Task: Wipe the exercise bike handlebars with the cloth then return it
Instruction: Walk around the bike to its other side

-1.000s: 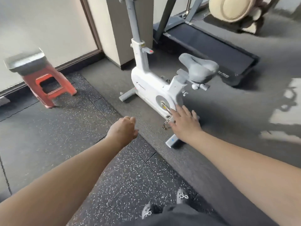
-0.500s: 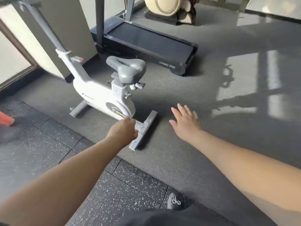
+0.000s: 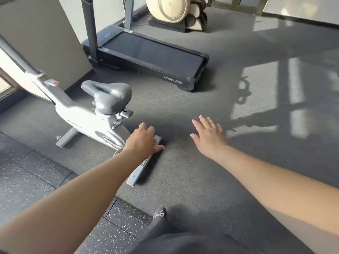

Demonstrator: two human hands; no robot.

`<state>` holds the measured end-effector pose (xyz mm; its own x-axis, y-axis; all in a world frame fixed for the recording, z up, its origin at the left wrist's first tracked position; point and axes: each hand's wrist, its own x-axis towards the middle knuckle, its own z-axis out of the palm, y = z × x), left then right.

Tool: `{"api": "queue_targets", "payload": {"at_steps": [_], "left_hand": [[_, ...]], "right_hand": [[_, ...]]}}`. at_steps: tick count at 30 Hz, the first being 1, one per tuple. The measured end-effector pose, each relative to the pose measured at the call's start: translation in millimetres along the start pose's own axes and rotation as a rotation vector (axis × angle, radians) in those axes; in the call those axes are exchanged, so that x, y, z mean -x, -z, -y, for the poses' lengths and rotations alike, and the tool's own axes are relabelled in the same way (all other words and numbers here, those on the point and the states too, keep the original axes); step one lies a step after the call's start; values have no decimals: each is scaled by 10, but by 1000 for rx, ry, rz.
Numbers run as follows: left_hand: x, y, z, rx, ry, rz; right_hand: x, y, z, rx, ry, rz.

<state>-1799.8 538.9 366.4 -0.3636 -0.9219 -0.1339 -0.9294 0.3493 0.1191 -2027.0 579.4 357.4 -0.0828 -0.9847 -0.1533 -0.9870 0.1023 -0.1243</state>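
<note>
A white exercise bike [image 3: 86, 118] with a grey saddle [image 3: 108, 94] stands at the left on grey carpet. Its handlebars are out of the frame; only the slanted post [image 3: 16, 55] shows. No cloth is visible. My left hand [image 3: 144, 140] is stretched out in front of the bike's rear foot bar [image 3: 145, 165], fingers loosely spread, holding nothing. My right hand [image 3: 208, 134] hovers over bare carpet to the right of the bike, palm down, fingers apart and empty.
A black treadmill [image 3: 152, 55] lies behind the bike beside a beige pillar [image 3: 42, 33]. A cream massage chair [image 3: 174, 11] stands at the back. Speckled rubber tiles [image 3: 36, 176] cover the near-left floor. My socked foot [image 3: 159, 215] shows at the bottom.
My view has swung to the right, so the bike slid to the left and the red stool left the frame. My left fist has loosened into spread fingers.
</note>
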Motion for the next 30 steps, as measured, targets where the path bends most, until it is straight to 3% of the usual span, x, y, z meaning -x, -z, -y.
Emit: {"api": "queue_targets", "payload": {"at_steps": [3, 7, 19, 30], "left_hand": [[-427, -17, -2, 158, -46, -23], [-1043, -68, -19, 161, -127, 9], [-2709, -50, 270, 163, 0, 13], [-3953, 118, 524, -13, 257, -82]], "right_hand": [[-347, 9, -109, -7, 7, -8], [-893, 50, -227, -15, 15, -13], [-2583, 263, -539, 18, 78, 17], [-4488, 592, -723, 69, 329, 38]]}}
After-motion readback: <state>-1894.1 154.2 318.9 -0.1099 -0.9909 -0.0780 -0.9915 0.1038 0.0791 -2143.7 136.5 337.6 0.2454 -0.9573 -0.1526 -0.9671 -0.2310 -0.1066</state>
